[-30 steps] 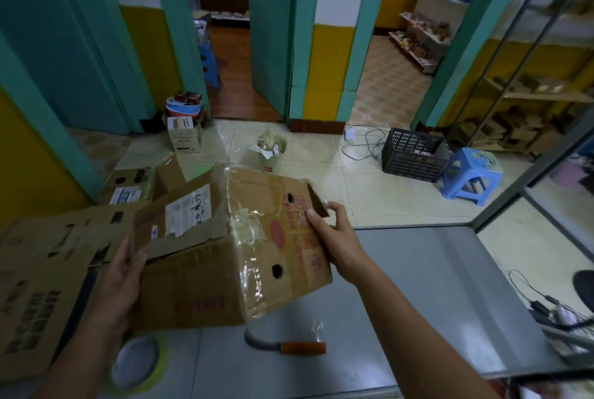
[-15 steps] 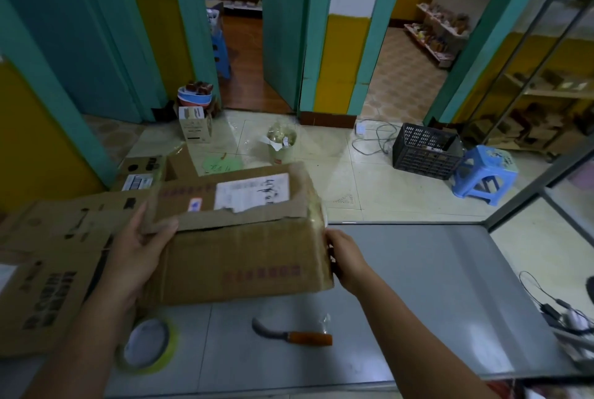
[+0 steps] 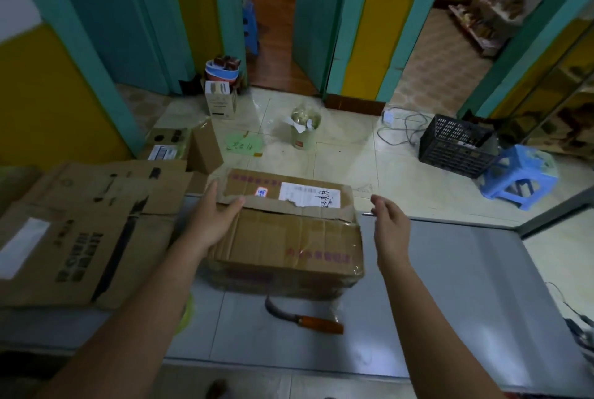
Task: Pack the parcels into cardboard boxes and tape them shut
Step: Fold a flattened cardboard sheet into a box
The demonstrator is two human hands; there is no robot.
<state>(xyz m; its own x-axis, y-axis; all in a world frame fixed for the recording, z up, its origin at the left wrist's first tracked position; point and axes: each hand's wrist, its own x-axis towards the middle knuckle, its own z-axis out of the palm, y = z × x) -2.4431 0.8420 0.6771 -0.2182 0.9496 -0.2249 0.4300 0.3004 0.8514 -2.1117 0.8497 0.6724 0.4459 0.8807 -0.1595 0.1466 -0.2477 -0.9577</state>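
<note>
A worn brown cardboard box (image 3: 289, 237) with a white shipping label stands on the grey table (image 3: 450, 286), its torn top flap lying across the top. My left hand (image 3: 215, 215) grips the flap's left end, thumb on top. To the right of the box my right hand (image 3: 390, 221) hovers a little apart from it, fingers relaxed and holding nothing. My left forearm hides most of the yellow-green tape roll (image 3: 189, 311).
A curved knife with an orange handle (image 3: 305, 318) lies in front of the box. Flattened cardboard boxes (image 3: 80, 231) cover the table's left side. On the floor beyond stand a bucket (image 3: 303, 128), a black crate (image 3: 456, 144) and a blue stool (image 3: 520, 176).
The box, tilted in the air a second ago, was turned and set down on the table. My right hand has let go of its right side and drawn away.
</note>
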